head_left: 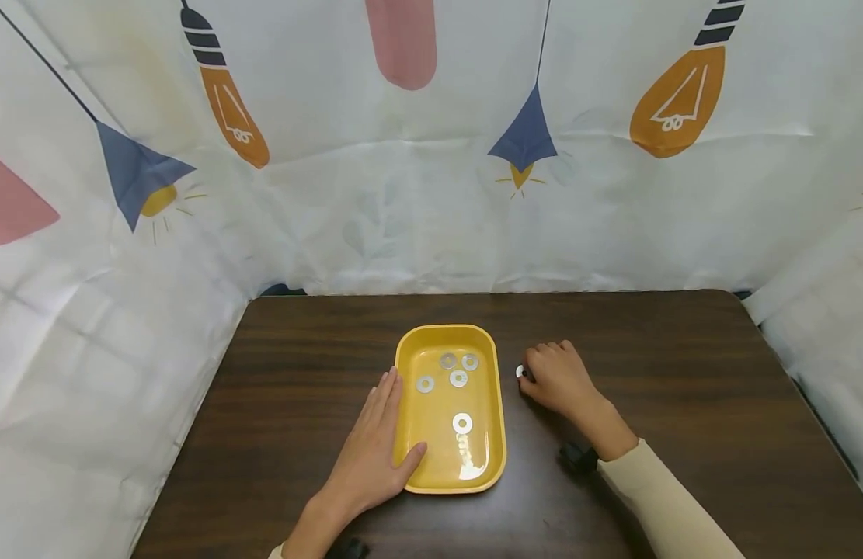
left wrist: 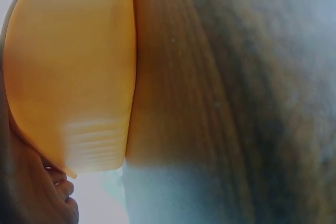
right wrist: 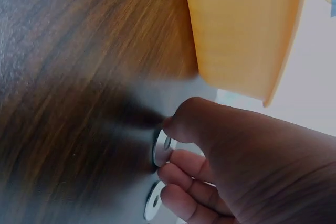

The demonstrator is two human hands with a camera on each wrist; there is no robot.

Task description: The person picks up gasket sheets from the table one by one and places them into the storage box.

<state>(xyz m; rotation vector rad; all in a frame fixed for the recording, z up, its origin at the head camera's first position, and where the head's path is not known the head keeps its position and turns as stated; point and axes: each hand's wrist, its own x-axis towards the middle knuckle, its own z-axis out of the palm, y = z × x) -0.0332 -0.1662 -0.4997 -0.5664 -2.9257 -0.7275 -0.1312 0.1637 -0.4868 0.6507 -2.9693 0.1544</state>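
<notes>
My left hand (head_left: 375,450) lies along the left side of a yellow tray (head_left: 497,435), its fingers extended and its thumb over the near rim. Several flat metal washers lie in the tray, one washer (head_left: 462,423) nearer its front. To the right of the tray, my right hand (head_left: 560,376) is down at the tabletop with curled fingers. In the right wrist view its thumb and fingertips pinch a washer (right wrist: 162,153) tilted on edge. A second washer (right wrist: 153,201) stands out just beyond the other fingertips. From the head, only one washer edge (head_left: 520,371) shows beside the right hand.
The tray and both hands are on a dark wood-grain table (head_left: 683,373). A white curtain (head_left: 438,217) printed with lamps and bulbs hangs behind the table's far edge and along its sides. A black wrist device (head_left: 578,456) sits at the right wrist.
</notes>
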